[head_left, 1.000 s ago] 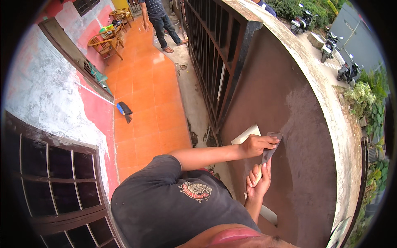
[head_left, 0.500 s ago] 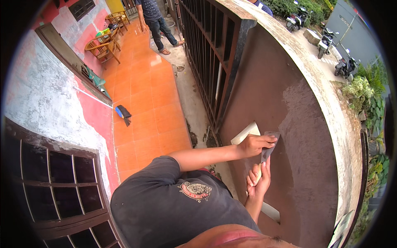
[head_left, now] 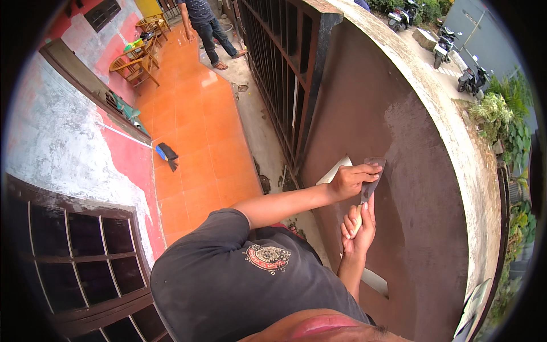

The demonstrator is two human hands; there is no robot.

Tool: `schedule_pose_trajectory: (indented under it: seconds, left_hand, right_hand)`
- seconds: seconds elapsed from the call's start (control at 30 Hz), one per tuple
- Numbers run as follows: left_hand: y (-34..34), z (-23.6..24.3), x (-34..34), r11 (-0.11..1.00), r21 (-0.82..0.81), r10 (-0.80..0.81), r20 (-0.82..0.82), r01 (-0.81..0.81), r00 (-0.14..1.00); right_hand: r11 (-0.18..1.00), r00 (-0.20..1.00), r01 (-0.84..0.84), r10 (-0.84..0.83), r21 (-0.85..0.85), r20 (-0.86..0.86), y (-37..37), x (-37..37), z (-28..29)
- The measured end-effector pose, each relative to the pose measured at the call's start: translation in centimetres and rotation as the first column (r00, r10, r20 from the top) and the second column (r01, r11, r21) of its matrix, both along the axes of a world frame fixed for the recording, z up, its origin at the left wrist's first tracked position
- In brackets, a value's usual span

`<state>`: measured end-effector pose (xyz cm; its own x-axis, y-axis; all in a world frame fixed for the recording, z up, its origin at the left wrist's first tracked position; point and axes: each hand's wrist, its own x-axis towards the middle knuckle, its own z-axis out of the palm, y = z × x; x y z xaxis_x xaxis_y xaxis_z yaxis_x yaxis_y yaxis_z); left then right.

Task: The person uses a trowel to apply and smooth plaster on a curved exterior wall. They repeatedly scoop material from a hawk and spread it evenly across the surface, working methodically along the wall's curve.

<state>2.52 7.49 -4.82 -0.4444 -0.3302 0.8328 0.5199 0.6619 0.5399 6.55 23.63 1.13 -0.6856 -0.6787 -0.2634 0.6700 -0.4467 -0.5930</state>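
My right hand (head_left: 358, 231) is closed round the pale handle of a putty knife (head_left: 371, 185), one finger stretched along toward its blade. The broad, thin grey blade points away from me, close to the brown wall (head_left: 353, 108). My left hand (head_left: 348, 181) grips the blade near its far edge, its fingers lying across the metal. Whether the blade touches the wall I cannot tell. Beside my left hand an off-white flat piece (head_left: 337, 169) shows, partly hidden, and another off-white piece (head_left: 374, 282) shows near my right forearm.
A dark metal gate (head_left: 279, 68) adjoins the wall. Left of it runs an orange tiled floor (head_left: 196, 148) with a blue and black broom head (head_left: 167, 155). Wooden chairs (head_left: 132, 68) and a standing person (head_left: 208, 34) are farther off. Motorbikes (head_left: 444, 48) stand beyond the wall.
Both hands and the putty knife have shifted slightly farther from me along the wall. The grip looks the same, and the whole view has moved a little.
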Motion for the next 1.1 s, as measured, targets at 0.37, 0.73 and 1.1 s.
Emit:
schedule_pose_trajectory:
  seconds: [0.37,0.73,1.1]
  left_hand:
    - [-0.2,-0.4,0.4,0.998,-0.061,-0.035,0.005,0.035,0.999]
    - [0.2,-1.0,1.1,0.997,-0.066,-0.043,0.077,0.049,0.996]
    - [0.2,-0.4,0.7,0.998,-0.058,-0.008,0.003,0.008,1.000]
  right_hand:
    - [0.999,0.999,-0.001,-0.001,0.033,0.052,0.0,0.0,-0.7]
    - [0.999,0.995,-0.037,0.033,0.036,0.090,0.8,-0.2,-1.3]
    - [0.997,0.995,-0.067,0.065,0.029,0.073,1.0,-1.0,-0.9]
